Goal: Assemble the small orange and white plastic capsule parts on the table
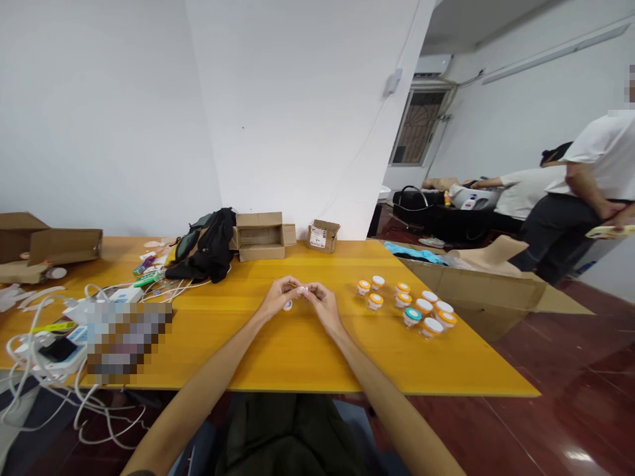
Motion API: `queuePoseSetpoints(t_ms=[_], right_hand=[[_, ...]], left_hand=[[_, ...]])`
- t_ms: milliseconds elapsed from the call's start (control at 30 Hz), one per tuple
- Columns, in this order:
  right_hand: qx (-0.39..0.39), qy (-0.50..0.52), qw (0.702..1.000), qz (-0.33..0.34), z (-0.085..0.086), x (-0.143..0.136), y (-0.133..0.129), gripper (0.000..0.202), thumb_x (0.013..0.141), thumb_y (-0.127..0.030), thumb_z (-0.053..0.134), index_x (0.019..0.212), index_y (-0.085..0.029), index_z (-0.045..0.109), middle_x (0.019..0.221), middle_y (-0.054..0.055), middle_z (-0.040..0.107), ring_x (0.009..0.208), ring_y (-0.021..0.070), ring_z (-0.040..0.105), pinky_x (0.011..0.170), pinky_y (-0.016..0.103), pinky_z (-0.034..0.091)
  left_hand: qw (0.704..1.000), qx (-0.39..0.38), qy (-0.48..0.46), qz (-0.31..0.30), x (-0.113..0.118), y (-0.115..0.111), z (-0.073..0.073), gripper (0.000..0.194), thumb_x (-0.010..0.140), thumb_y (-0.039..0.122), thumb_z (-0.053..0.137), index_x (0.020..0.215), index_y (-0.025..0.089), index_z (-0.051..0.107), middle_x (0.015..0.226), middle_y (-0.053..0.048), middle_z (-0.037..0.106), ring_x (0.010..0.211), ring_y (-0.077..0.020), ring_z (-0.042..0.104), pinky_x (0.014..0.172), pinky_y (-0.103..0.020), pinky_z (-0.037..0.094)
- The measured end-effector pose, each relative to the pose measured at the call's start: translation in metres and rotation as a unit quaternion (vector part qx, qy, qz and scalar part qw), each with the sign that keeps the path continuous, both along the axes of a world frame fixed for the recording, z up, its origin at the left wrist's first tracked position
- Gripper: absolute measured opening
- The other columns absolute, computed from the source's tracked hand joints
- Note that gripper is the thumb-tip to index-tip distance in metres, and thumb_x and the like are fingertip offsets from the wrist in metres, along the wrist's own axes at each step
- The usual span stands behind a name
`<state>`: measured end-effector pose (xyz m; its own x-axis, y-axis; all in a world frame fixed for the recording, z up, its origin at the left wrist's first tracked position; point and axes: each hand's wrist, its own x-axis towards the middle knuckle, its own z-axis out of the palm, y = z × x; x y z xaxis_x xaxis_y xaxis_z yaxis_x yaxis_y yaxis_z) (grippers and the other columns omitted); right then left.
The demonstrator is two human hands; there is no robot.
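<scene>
Over the middle of the table, my left hand (278,297) and my right hand (323,304) meet at the fingertips. Both are closed in a pinch on a small white piece (302,291); it is too small for me to tell its kind. A small round white thing with a dark centre (288,305) lies on the wooden table (307,357) just under my left hand. To the right of my right hand stand several small clear jars with orange and white lids (376,301), and one has a teal lid (412,316).
Cardboard boxes (262,237) and a black bag (203,248) line the table's back. White cables and power strips (49,350) tangle at the left. A large carton (461,294) adjoins the right edge. Two people (590,172) are at the far right.
</scene>
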<state>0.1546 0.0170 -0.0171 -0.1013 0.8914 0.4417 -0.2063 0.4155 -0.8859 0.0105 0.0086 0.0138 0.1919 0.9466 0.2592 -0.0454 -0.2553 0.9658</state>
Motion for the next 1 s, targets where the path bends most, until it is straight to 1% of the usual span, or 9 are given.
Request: queuePoseSetpoints(t_ms=[133,300,367,533,633,733,867,1000], right_hand=[[-0.010,0.004,1.000,-0.008,-0.004,0.002,0.002,0.026,0.072,-0.046,0.069,0.075,-0.021,0.065,0.070,0.001,0.067,0.066,0.0165,0.059,0.064,0.029,0.049],[-0.031,0.009,0.999,0.007,-0.006,0.001,0.003,0.029,0.069,-0.046,0.072,0.082,-0.022,0.064,0.070,0.001,0.068,0.065,0.0167,0.061,0.064,0.030,0.050],[-0.037,0.005,0.999,0.001,-0.005,0.000,0.002,0.030,0.067,-0.046,0.074,0.084,-0.022,0.065,0.071,0.001,0.068,0.066,0.0172,0.062,0.066,0.030,0.051],[-0.030,-0.003,0.999,-0.019,-0.002,0.000,0.000,0.031,0.067,-0.049,0.073,0.082,-0.022,0.068,0.082,0.004,0.072,0.080,0.0204,0.066,0.076,0.033,0.053],[-0.033,-0.009,0.999,-0.022,-0.003,0.001,0.002,0.033,0.066,-0.051,0.073,0.080,-0.022,0.068,0.078,0.004,0.072,0.077,0.0205,0.067,0.075,0.033,0.053],[-0.039,-0.028,0.999,-0.004,-0.005,0.000,0.004,0.033,0.064,-0.047,0.075,0.082,-0.021,0.068,0.074,0.003,0.071,0.072,0.0198,0.066,0.072,0.033,0.053],[-0.040,-0.034,0.998,0.032,-0.007,-0.001,0.004,0.035,0.064,-0.043,0.076,0.092,-0.022,0.068,0.080,0.002,0.072,0.075,0.0197,0.067,0.074,0.033,0.054],[-0.034,-0.040,0.998,0.038,-0.008,0.000,0.004,0.032,0.067,-0.042,0.072,0.092,-0.022,0.070,0.079,0.002,0.072,0.071,0.0183,0.065,0.070,0.032,0.054]], left_hand=[[1.000,-0.001,0.026,-0.007,-0.001,0.000,-0.002,0.038,0.061,0.044,0.082,0.081,0.016,0.065,0.077,-0.004,0.071,0.073,-0.0170,0.067,0.072,-0.028,0.050],[0.999,0.033,0.035,0.002,-0.003,0.003,-0.005,0.034,0.067,0.044,0.078,0.084,0.016,0.068,0.080,-0.005,0.072,0.076,-0.0186,0.067,0.076,-0.030,0.051],[0.998,0.047,0.046,0.007,-0.005,0.006,-0.005,0.032,0.069,0.044,0.076,0.084,0.016,0.070,0.081,-0.006,0.072,0.077,-0.0195,0.067,0.077,-0.031,0.052],[0.993,0.089,0.071,0.024,-0.010,0.010,-0.006,0.029,0.070,0.044,0.075,0.079,0.017,0.072,0.085,-0.006,0.070,0.081,-0.0196,0.066,0.079,-0.031,0.052],[0.995,0.079,0.067,0.011,-0.010,0.009,-0.006,0.030,0.069,0.044,0.076,0.081,0.017,0.071,0.085,-0.006,0.070,0.082,-0.0194,0.066,0.078,-0.031,0.052],[0.997,0.051,0.048,0.002,-0.009,0.007,-0.006,0.031,0.066,0.042,0.078,0.081,0.016,0.069,0.082,-0.005,0.070,0.078,-0.0177,0.065,0.078,-0.031,0.051],[0.998,0.039,0.042,0.003,-0.008,0.006,-0.004,0.030,0.064,0.041,0.079,0.073,0.016,0.067,0.075,-0.003,0.069,0.073,-0.0162,0.064,0.076,-0.029,0.050],[0.997,0.044,0.063,0.007,-0.013,0.007,0.000,0.031,0.068,0.045,0.074,0.077,0.016,0.068,0.077,-0.004,0.069,0.075,-0.0176,0.063,0.076,-0.030,0.048]])
